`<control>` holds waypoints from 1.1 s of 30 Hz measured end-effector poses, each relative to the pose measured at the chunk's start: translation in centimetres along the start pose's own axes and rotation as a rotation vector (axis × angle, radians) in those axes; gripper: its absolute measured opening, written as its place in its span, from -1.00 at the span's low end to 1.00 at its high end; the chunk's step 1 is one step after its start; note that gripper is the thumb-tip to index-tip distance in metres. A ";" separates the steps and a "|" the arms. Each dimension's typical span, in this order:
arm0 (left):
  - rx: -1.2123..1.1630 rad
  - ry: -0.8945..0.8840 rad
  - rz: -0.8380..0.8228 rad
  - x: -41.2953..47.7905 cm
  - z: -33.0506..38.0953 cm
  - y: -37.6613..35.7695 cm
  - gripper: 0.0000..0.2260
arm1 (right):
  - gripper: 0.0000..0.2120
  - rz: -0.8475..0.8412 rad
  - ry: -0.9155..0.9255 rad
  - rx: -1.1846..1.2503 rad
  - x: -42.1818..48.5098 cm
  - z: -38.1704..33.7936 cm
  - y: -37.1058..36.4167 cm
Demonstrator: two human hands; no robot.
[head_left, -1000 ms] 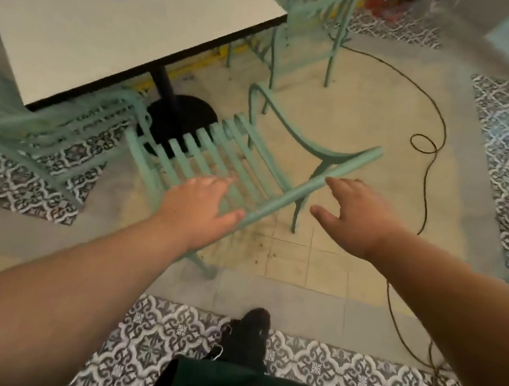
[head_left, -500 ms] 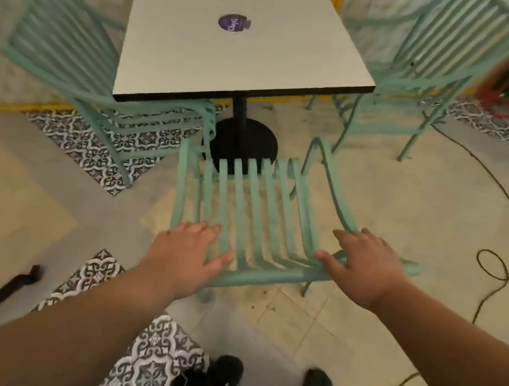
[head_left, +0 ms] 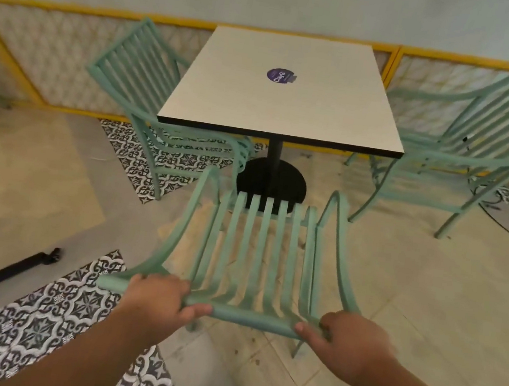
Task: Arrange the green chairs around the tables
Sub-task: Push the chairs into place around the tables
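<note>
The green chair point(head_left: 257, 258) looks like matt painted metal; the table point(head_left: 285, 99) top is smooth pale laminate.

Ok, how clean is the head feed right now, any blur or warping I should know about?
Head view: right chair smeared by blur; held chair and table fairly sharp; yellow rail bows with wide-angle distortion; lighting soft, no glare.

Single head view, looking forward and down, close above table point(head_left: 285, 99)
</note>
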State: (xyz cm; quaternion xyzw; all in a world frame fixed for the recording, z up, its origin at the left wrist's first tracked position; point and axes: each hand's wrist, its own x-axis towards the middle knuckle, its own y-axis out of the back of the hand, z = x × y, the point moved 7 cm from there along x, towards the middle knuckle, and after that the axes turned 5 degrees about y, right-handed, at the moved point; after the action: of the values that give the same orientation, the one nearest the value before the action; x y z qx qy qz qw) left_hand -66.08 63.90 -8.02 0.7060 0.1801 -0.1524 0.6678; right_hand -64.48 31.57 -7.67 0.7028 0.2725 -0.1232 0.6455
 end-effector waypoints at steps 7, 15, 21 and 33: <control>0.014 -0.083 0.046 1.0 1.3 0.0 -0.20 | -0.13 0.014 -0.018 -0.033 0.4 1.5 0.0; -0.011 -0.107 0.092 2.1 2.7 0.9 0.00 | 0.05 0.064 0.004 -0.001 1.5 3.2 0.5; -0.021 -0.106 0.133 3.9 2.9 1.9 -0.04 | 0.07 0.091 0.035 -0.047 3.2 3.2 2.2; 0.011 -0.081 0.107 8.9 4.1 4.7 -0.11 | -0.03 0.129 0.037 -0.140 8.1 4.9 5.7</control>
State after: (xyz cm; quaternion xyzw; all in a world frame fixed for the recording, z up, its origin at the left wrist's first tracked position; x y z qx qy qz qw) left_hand -55.97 60.07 -8.17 0.7115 0.1139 -0.1460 0.6779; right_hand -53.87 28.51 -7.75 0.6744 0.2464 -0.0489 0.6943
